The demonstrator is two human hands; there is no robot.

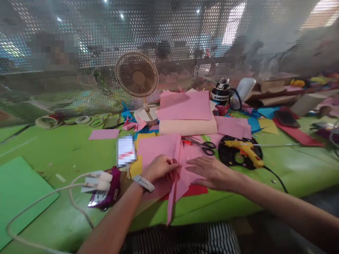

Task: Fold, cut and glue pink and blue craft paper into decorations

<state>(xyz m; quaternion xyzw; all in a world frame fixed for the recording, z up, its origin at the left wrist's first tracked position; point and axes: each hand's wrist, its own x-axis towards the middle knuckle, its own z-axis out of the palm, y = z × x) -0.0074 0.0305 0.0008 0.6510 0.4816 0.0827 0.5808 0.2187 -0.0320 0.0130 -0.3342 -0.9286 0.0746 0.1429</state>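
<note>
A folded sheet of pink paper (182, 183) lies before me, with a raised crease and a narrow strip pointing towards me. My left hand (162, 168), with a pale watch band at the wrist, is closed on the crease, thumb and fingers together. My right hand (209, 173) rests flat over the paper's right side, fingers stretched out and apart. Under the folded piece are more pink paper and a red sheet (200, 189). Black-handled scissors (208, 147) lie just beyond my right hand. To its right, a yellow glue gun (245, 151) sits on a round black disc.
A small fan (137, 76) stands at the back before a perforated metal screen. Beside it are stacked pink sheets (185, 106) and a black-and-white bottle (221, 92). White chargers with cables (99, 180) lie on a purple packet at left, near a green sheet (23, 197) and tape rolls (47, 121).
</note>
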